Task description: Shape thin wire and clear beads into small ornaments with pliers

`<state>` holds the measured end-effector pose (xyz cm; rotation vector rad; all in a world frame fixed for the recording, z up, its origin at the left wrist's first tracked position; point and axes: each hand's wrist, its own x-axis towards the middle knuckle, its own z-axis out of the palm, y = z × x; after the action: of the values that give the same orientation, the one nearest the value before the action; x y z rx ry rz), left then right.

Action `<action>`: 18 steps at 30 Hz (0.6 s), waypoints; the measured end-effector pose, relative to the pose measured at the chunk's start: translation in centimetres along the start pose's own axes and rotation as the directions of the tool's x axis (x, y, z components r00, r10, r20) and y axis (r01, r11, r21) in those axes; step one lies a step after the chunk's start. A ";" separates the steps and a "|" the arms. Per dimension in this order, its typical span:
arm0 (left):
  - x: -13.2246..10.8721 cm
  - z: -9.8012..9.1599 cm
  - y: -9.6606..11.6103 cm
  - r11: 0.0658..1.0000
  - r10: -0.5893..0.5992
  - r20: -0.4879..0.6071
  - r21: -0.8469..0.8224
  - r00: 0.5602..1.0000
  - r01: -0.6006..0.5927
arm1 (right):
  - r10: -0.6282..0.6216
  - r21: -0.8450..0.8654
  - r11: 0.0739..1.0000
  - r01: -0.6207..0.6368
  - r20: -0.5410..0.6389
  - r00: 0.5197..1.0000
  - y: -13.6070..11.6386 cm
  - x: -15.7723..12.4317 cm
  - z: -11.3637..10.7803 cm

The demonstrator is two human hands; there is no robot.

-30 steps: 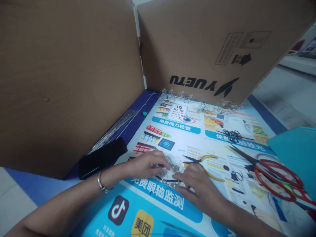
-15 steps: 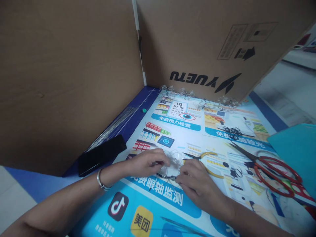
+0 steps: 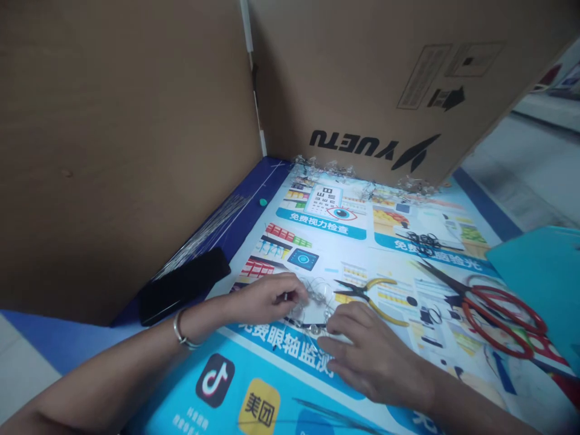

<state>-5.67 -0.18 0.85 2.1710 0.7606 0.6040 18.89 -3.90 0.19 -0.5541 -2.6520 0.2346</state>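
Observation:
A small piece of thin wire with clear, shiny loops or beads point(image 3: 318, 297) is between my hands, low over the printed sheet. My left hand point(image 3: 270, 297) is closed, thumb and fingertips pinching its left side. At its right edge, my right hand point(image 3: 369, 350) has curled fingers; whatever lies in them is too small to make out. One round clear bead point(image 3: 314, 329) shows just below the piece. Beyond my right hand lie pliers with yellow handles point(image 3: 380, 311), jaws apart. Farther right are large scissors with red handles point(image 3: 498, 314).
Cardboard panels point(image 3: 376, 78) stand at the left and back. Clear wire pieces point(image 3: 324, 166) line the back panel's foot. A black phone point(image 3: 185, 287) and a bundle of thin wires point(image 3: 203, 232) lie left. Black wire coils point(image 3: 423, 240) and a turquoise sheet point(image 3: 539, 272) are right.
My right hand has shifted slightly down, and its thumb and index finger look farther apart. My left hand stays almost in place at the wire piece. The whole view has moved slightly.

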 end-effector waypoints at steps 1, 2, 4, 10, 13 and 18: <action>0.0 0.0 0.0 1.000 -0.018 0.002 -0.013 1.000 0.018 | -0.001 0.017 1.000 0.001 -0.015 1.000 -0.1 0.1 0.0; 0.0 0.1 0.0 0.999 -0.035 0.002 -0.031 0.999 0.035 | -0.001 0.038 0.999 0.002 -0.028 1.000 -0.1 0.2 0.1; 0.0 0.2 0.0 0.995 -0.066 -0.004 -0.073 0.998 0.066 | 0.007 0.080 0.997 -0.004 -0.048 0.999 -0.3 0.4 0.3; 0.0 0.3 -0.1 0.977 -0.095 0.027 -0.188 0.995 0.098 | 0.110 0.121 0.987 -0.103 -0.055 0.992 -0.3 0.9 1.0; 0.1 0.4 -0.2 0.974 -0.073 0.035 -0.214 0.997 0.079 | 0.167 0.132 0.978 -0.160 -0.049 0.985 -0.2 1.1 1.1; 0.2 0.9 -0.2 0.983 -0.038 0.015 -0.180 0.999 0.040 | 0.305 0.107 0.950 -0.292 -0.137 0.942 -0.8 1.9 1.5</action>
<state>-5.09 -0.37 0.15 1.9875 0.7118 0.6155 16.35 -3.98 -0.25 -0.9091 -2.3904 0.3776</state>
